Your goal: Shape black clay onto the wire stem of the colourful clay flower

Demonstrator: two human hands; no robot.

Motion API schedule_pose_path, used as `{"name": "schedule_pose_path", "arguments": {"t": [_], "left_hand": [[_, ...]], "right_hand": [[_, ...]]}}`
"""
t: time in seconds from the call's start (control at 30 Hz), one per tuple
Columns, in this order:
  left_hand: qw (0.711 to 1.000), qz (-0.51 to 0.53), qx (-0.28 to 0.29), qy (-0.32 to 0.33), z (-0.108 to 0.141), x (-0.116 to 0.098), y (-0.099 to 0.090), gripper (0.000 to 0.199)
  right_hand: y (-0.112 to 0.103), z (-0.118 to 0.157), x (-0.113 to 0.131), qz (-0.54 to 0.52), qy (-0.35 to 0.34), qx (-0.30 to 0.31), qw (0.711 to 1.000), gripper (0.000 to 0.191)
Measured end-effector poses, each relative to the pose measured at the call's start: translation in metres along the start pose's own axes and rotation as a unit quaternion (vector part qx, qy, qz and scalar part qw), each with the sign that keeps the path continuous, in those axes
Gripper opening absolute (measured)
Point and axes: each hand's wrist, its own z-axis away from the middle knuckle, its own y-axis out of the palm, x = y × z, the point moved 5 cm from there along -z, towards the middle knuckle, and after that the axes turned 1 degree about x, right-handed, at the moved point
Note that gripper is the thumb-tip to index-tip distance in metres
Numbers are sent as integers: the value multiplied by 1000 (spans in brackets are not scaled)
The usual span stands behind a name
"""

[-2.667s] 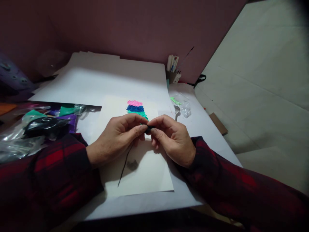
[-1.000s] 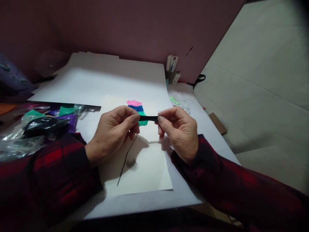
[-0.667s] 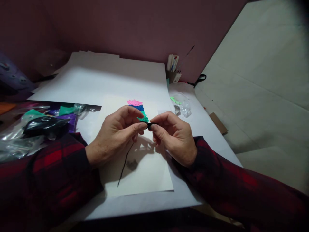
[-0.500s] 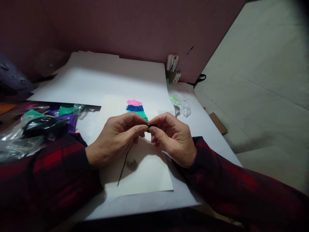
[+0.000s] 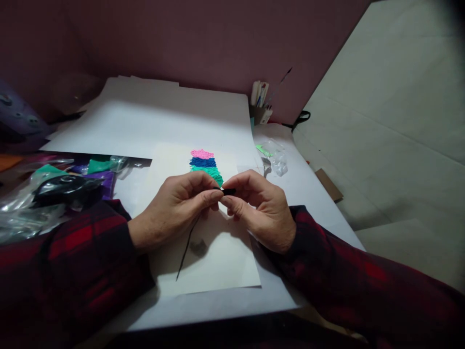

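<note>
My left hand [image 5: 181, 208] and my right hand [image 5: 259, 206] meet over a cream sheet of paper [image 5: 225, 266]. Between their fingertips is a small piece of black modelling clay [image 5: 228, 192], pinched by both thumbs and forefingers. A thin black strand [image 5: 186, 249] runs down the sheet from beneath my left hand; I cannot tell whether it joins the held piece. Just beyond my fingers, the sheet bears textured bands: pink [image 5: 202, 154], dark blue [image 5: 202, 162] and green [image 5: 212, 174]. A greyish smudge or shadow [image 5: 198, 247] lies near the strand.
Plastic bags of coloured clay, one black [image 5: 69, 189], crowd the left side. Large white sheets [image 5: 163, 111] cover the back. At the back right stands a holder with pens [image 5: 259, 102]; a crumpled clear bag [image 5: 279, 162] lies nearer. The table edge runs along the right.
My fingertips have shifted slightly on the black clay, and more of it shows by my right forefinger. The strand and sheet stay where they were.
</note>
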Motion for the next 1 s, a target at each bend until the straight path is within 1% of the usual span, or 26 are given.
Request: {"name": "schedule_pose_path", "arguments": {"t": [0.1, 0.2, 0.43, 0.6, 1.0], "left_hand": [[1000, -4, -2, -3, 0, 0, 0, 11], [1000, -3, 5, -6, 0, 0, 0, 11], [1000, 3, 18, -9, 0, 1, 0, 13], [1000, 13, 24, -12, 0, 1, 1, 14], [999, 8, 42, -1, 1, 1, 1, 14]], "right_hand": [[1, -1, 0, -3, -1, 6, 1000, 18], [1, -1, -1, -4, 3, 14, 1000, 15], [1, 0, 2, 27, -9, 18, 999, 9], [1, 0, 2, 36, -10, 20, 999, 9], [1, 0, 3, 66, -15, 26, 997, 6]]}}
